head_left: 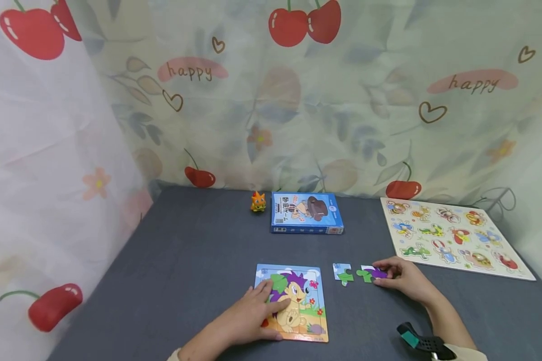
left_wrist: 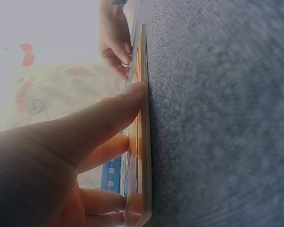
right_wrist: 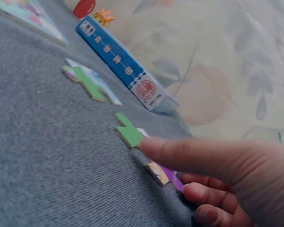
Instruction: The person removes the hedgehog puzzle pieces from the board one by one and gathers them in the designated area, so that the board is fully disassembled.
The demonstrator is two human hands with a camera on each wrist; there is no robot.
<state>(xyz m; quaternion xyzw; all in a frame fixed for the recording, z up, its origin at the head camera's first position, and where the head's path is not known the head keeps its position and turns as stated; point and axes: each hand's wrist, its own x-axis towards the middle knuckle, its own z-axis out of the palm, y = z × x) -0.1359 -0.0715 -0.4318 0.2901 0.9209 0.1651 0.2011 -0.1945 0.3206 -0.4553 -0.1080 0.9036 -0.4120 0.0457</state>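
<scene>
A hedgehog jigsaw puzzle in a flat tray lies on the dark tabletop. My left hand rests on its left side, fingers spread over the picture and thumb at the near edge. To the right, my right hand pinches a green and purple puzzle piece, low over the cloth. In the right wrist view the thumb lies on top of that piece, with the other fingers at its purple end. A second loose piece, blue and green, lies between the tray and the pinched one.
Behind the puzzle stands a blue game box, with a small orange toy figure left of it. A white insect board lies at the right, just beyond my right hand. A printed curtain closes off the back.
</scene>
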